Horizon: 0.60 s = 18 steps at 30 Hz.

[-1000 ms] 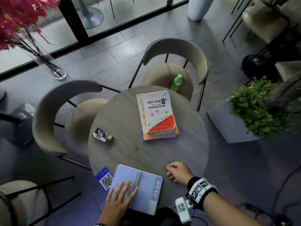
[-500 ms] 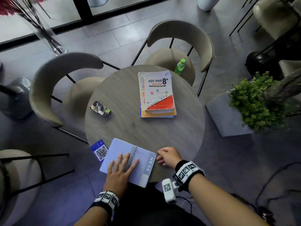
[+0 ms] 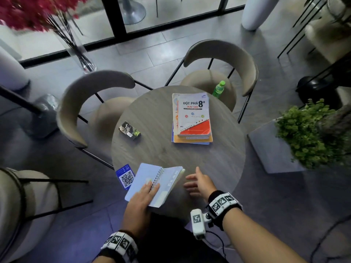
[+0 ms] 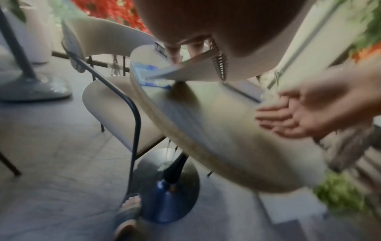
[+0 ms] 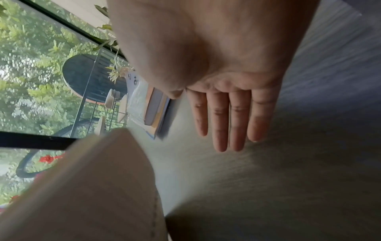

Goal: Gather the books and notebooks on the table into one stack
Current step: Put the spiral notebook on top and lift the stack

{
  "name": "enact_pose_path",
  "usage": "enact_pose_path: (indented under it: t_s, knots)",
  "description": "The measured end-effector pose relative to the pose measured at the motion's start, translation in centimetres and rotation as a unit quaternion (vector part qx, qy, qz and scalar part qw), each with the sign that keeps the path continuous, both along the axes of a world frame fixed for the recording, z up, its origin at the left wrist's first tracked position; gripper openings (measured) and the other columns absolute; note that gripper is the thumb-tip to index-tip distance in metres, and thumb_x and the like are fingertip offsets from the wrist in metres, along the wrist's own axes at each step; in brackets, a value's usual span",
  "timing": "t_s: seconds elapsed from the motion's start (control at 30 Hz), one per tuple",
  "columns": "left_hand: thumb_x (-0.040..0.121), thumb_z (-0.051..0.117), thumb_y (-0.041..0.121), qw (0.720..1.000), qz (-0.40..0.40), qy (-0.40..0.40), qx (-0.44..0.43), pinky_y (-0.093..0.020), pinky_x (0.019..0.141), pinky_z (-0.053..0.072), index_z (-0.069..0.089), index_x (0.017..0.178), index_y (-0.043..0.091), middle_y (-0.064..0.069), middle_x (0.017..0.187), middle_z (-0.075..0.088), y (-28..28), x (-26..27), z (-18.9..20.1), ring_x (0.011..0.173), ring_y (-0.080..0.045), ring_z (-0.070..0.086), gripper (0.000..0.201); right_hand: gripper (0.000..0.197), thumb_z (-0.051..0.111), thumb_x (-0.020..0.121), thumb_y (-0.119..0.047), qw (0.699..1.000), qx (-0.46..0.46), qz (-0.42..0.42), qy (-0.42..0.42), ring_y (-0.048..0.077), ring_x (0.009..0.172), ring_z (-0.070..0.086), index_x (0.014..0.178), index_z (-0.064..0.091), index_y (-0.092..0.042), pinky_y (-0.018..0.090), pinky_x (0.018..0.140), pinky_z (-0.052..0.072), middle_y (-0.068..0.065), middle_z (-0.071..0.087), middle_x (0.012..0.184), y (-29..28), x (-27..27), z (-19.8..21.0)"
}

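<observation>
Pressing on the spiral notebook (image 3: 152, 184) at the lower centre of the head view, the left hand (image 3: 141, 204) is lying with fingers (image 3: 152, 188) straight across the binding, the grip loose and clasping nothing, while the notebook's right edge is lifting off the round counter (image 3: 163, 150). Just right of it the right hand (image 3: 199, 184) is hovering palm-open, fingers (image 5: 237, 122) straight, holding nothing. Well apart, in the upper centre, the stack of books (image 3: 191, 118) is lying flat on the counter, with a small card box (image 3: 129, 130) sitting to its left.
</observation>
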<state>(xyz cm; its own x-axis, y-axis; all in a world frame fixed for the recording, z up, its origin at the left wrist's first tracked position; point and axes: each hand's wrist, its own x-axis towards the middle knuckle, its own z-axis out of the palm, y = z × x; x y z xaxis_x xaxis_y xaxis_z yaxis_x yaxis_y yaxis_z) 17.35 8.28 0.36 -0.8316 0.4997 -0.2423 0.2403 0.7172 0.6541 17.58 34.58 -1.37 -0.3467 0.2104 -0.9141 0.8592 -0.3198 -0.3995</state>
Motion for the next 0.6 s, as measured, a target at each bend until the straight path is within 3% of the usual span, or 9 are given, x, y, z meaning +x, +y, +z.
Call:
enact_pose_path:
  t_s: [0.07, 0.13, 0.2, 0.23, 0.33, 0.4, 0.5, 0.57, 0.6]
  knots:
    - [0.091, 0.045, 0.028, 0.985, 0.097, -0.048, 0.131, -0.021, 0.116, 0.031, 0.052, 0.141, 0.034, 0.003, 0.151, 0.051, 0.5, -0.6, 2.3, 0.142, -0.008, 0.044, 0.051, 0.058, 0.029, 0.106, -0.057, 1.0, -0.028, 0.002, 0.009, 0.023, 0.068, 0.067, 0.099, 0.067, -0.014, 0.029, 0.062, 0.049, 0.013, 0.076, 0.089, -0.1, -0.3, 0.4]
    - [0.091, 0.048, 0.036, 0.963, 0.196, -0.061, 0.176, -0.013, 0.096, 0.047, 0.067, 0.116, 0.02, -0.007, 0.125, 0.069, 0.8, -1.9, 3.8, 0.117, -0.016, 0.063, 0.035, 0.051, 0.036, 0.105, -0.055, 0.999, -0.042, 0.011, 0.023, 0.023, 0.072, 0.066, 0.107, 0.066, -0.013, 0.03, 0.063, 0.049, 0.015, 0.074, 0.098, -0.4, -0.8, 0.7]
    - [0.091, 0.049, 0.053, 0.927, 0.291, -0.093, 0.219, -0.027, 0.072, 0.056, 0.062, 0.085, 0.01, -0.014, 0.089, 0.071, 1.0, -3.7, 4.4, 0.081, -0.021, 0.066, 0.046, 0.049, 0.044, 0.102, -0.056, 0.997, -0.053, 0.024, 0.042, 0.023, 0.077, 0.066, 0.115, 0.064, -0.013, 0.029, 0.063, 0.049, 0.014, 0.073, 0.103, -0.9, -1.5, 1.2]
    - [0.096, 0.051, 0.052, 0.897, 0.333, -0.133, 0.258, -0.034, 0.068, 0.059, 0.061, 0.083, 0.01, -0.016, 0.087, 0.069, 1.3, -4.6, 4.7, 0.075, -0.02, 0.067, 0.045, 0.05, 0.047, 0.101, -0.057, 0.996, -0.061, 0.031, 0.052, 0.023, 0.081, 0.066, 0.119, 0.064, -0.014, 0.029, 0.063, 0.05, 0.013, 0.073, 0.105, -1.2, -2.0, 1.5]
    - [0.105, 0.042, 0.026, 0.814, 0.393, -0.237, 0.355, -0.03, 0.064, 0.064, 0.061, 0.1, 0.012, -0.014, 0.1, 0.069, 2.6, -6.6, 5.7, 0.076, -0.012, 0.073, 0.024, 0.052, 0.054, 0.097, -0.06, 0.99, -0.106, 0.032, 0.086, 0.025, 0.096, 0.066, 0.126, 0.062, -0.017, 0.035, 0.074, 0.054, 0.009, 0.072, 0.111, -2.3, -3.4, 2.6]
    - [0.106, 0.04, 0.028, 0.776, 0.412, -0.279, 0.388, -0.037, 0.071, 0.064, 0.061, 0.11, 0.017, -0.011, 0.108, 0.072, 3.4, -7.0, 5.7, 0.09, -0.02, 0.074, 0.024, 0.048, 0.058, 0.099, -0.052, 0.98, -0.159, -0.012, 0.115, 0.029, 0.101, 0.067, 0.128, 0.061, -0.015, 0.041, 0.083, 0.055, 0.011, 0.073, 0.116, -3.0, -4.4, 3.5]
    - [0.107, 0.036, 0.033, 0.721, 0.434, -0.328, 0.43, -0.046, 0.085, 0.062, 0.051, 0.132, 0.015, -0.012, 0.123, 0.069, 4.7, -6.9, 6.0, 0.11, -0.029, 0.068, 0.034, 0.024, 0.057, 0.104, -0.019, 0.959, -0.213, -0.108, 0.153, 0.035, 0.105, 0.068, 0.126, 0.059, -0.01, 0.048, 0.086, 0.058, 0.02, 0.07, 0.127, -3.8, -5.6, 4.8]
    - [0.107, 0.035, 0.033, 0.715, 0.43, -0.338, 0.436, -0.044, 0.086, 0.062, 0.05, 0.134, 0.014, -0.012, 0.124, 0.069, 5.3, -6.7, 6.3, 0.109, -0.028, 0.069, 0.036, 0.018, 0.052, 0.105, -0.008, 0.948, -0.224, -0.146, 0.17, 0.037, 0.105, 0.068, 0.121, 0.059, -0.012, 0.051, 0.085, 0.058, 0.02, 0.071, 0.119, -3.8, -6.1, 5.6]
    - [0.106, 0.038, 0.035, 0.734, 0.419, -0.332, 0.419, -0.041, 0.084, 0.063, 0.055, 0.128, 0.014, -0.012, 0.122, 0.07, 5.3, -6.6, 6.1, 0.106, -0.025, 0.071, 0.035, 0.018, 0.05, 0.105, -0.008, 0.945, -0.23, -0.156, 0.175, 0.037, 0.104, 0.068, 0.121, 0.059, -0.012, 0.052, 0.085, 0.057, 0.019, 0.071, 0.117, -3.7, -6.4, 5.8]
